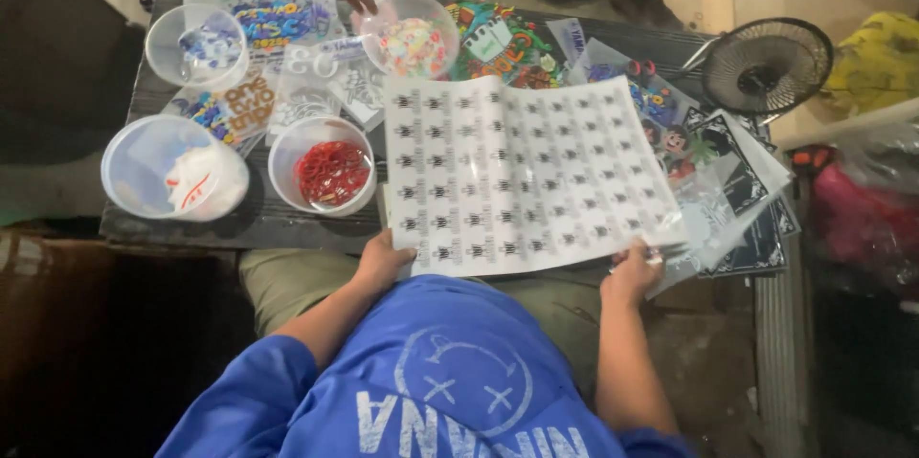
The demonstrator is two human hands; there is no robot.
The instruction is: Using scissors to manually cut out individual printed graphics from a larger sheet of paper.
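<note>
You are holding a glossy white sticker sheet (522, 176), printed with rows of small dark marks, over the dark table (258, 219). Your left hand (383, 262) is gripping its near-left corner and your right hand (632, 271) its near-right edge, beside a tub of red bands (325, 171).

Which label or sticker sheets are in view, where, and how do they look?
White sheet: table centre, held by left hand and right hand; grid of small black marks.
Colourful sticker sheets: far edge, among clear tubs.
Black-and-white sheets: right edge, stacked.
</note>
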